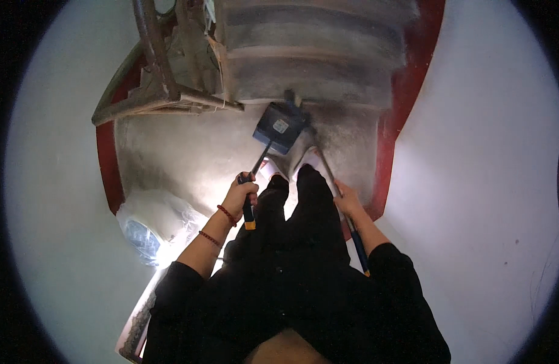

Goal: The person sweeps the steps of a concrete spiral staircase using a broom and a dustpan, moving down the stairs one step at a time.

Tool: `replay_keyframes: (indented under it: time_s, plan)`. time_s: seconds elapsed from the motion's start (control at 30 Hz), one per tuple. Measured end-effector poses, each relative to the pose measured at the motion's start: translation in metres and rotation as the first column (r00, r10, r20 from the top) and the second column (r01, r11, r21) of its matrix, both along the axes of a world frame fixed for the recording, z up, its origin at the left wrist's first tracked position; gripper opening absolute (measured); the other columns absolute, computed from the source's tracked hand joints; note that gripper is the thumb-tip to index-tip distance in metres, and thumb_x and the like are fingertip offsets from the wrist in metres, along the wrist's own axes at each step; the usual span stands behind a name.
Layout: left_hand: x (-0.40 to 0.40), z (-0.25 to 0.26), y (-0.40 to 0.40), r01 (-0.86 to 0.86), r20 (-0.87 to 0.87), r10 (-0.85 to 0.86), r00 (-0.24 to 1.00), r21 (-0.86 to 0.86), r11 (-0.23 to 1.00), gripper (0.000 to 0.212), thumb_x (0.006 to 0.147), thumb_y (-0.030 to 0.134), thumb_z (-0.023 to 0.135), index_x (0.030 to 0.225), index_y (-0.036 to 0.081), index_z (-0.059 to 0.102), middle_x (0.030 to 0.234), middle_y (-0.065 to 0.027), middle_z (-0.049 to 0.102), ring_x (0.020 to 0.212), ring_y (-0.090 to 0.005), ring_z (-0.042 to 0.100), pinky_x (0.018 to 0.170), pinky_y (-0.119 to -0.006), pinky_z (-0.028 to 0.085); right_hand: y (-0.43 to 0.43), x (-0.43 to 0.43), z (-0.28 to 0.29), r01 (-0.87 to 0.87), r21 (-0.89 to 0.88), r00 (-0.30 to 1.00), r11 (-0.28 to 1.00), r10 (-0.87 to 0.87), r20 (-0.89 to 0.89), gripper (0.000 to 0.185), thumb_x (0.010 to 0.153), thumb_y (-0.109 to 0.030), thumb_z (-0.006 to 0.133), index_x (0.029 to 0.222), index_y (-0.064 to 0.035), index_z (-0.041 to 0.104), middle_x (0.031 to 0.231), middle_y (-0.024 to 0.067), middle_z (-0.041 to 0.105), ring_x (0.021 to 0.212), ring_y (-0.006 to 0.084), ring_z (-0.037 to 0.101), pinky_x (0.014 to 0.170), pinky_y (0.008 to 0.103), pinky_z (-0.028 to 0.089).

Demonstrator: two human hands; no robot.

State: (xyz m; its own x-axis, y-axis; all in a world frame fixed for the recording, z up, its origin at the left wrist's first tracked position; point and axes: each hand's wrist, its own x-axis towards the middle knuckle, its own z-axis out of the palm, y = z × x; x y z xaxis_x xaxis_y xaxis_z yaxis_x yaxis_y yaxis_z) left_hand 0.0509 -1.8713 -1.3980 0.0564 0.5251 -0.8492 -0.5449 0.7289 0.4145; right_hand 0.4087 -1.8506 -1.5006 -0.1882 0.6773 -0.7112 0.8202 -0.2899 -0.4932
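Observation:
My left hand (pixel 244 193) grips the handle of a dark long-handled dustpan (pixel 279 127), whose pan rests on the landing just beyond my feet. A small pale label is stuck on the pan. In my right hand (pixel 347 198) is the stick of a broom (pixel 326 163), slanting down past my right leg. The broom head (pixel 309 129) is blurred and lies close to the pan's right side; I cannot tell whether they touch. Something small and dark (pixel 289 95), partly yellowish beside it, shows at the pan's far edge.
Concrete stairs (pixel 307 75) begin right past the dustpan. Wooden framework (pixel 156 98) stands at the upper left. A clear plastic bag (pixel 170 218) with something round inside lies by the left wall. Red-painted skirting (pixel 388 150) edges the landing (pixel 179 145), with pale walls on both sides.

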Motion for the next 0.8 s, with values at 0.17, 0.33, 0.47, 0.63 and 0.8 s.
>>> replay_keyframes:
  time_s: [0.17, 0.33, 0.47, 0.63, 0.8]
  plan:
    - [-0.001, -0.004, 0.0, -0.017, -0.014, 0.016, 1.0, -0.048, 0.999, 0.021, 0.077, -0.002, 0.058, 0.09, 0.012, 0.047, 0.067, 0.0012, 0.046, 0.051, -0.0091, 0.042, 0.046, -0.024, 0.038, -0.05, 0.017, 0.037, 0.202, -0.053, 0.977, 0.978, -0.205, -0.062, 0.073, 0.073, -0.007, 0.059, 0.142, -0.0161, 0.039, 0.117, 0.0281, 0.058, 0.103, 0.0434, 0.058, 0.091, 0.0445, 0.046]
    - [0.005, 0.006, 0.006, 0.038, -0.009, -0.039, 0.999, -0.073, 0.997, 0.023, 0.076, -0.004, 0.056, 0.09, 0.011, 0.046, 0.069, 0.0001, 0.046, 0.051, -0.0092, 0.041, 0.047, -0.024, 0.037, -0.036, 0.064, 0.062, 0.33, 0.027, 0.941, 0.944, -0.331, 0.074, 0.066, 0.076, -0.01, 0.061, 0.14, -0.0151, 0.042, 0.108, 0.0295, 0.06, 0.103, 0.0444, 0.057, 0.089, 0.0468, 0.045]
    - [0.013, 0.017, 0.013, 0.077, -0.046, -0.081, 0.996, -0.082, 0.994, 0.023, 0.076, -0.002, 0.056, 0.092, 0.011, 0.046, 0.067, 0.0009, 0.044, 0.05, -0.0089, 0.04, 0.046, -0.024, 0.036, 0.003, 0.104, 0.058, 0.178, 0.449, 0.954, 0.876, -0.265, 0.14, 0.06, 0.08, -0.014, 0.061, 0.138, -0.015, 0.043, 0.102, 0.0276, 0.062, 0.095, 0.0438, 0.059, 0.083, 0.0481, 0.048]
    - [0.023, 0.026, 0.021, 0.096, -0.031, -0.1, 0.995, -0.108, 0.99, 0.024, 0.076, -0.003, 0.053, 0.093, 0.012, 0.046, 0.071, -0.0006, 0.046, 0.052, -0.0086, 0.04, 0.047, -0.024, 0.035, 0.117, 0.124, 0.058, 0.202, 0.332, 0.886, 0.921, -0.316, 0.338, 0.045, 0.089, -0.02, 0.053, 0.134, -0.0125, 0.049, 0.102, 0.0251, 0.063, 0.093, 0.0425, 0.061, 0.083, 0.0488, 0.048]
    - [0.025, 0.022, 0.023, 0.122, 0.01, -0.122, 0.992, -0.12, 0.985, 0.025, 0.075, -0.004, 0.053, 0.093, 0.012, 0.046, 0.072, -0.0019, 0.046, 0.052, -0.0087, 0.038, 0.047, -0.024, 0.034, 0.051, 0.161, -0.055, 0.298, 0.514, 0.906, 0.804, -0.408, 0.114, 0.043, 0.09, -0.02, 0.053, 0.132, -0.0097, 0.049, 0.094, 0.0239, 0.065, 0.087, 0.0402, 0.063, 0.079, 0.0466, 0.05]
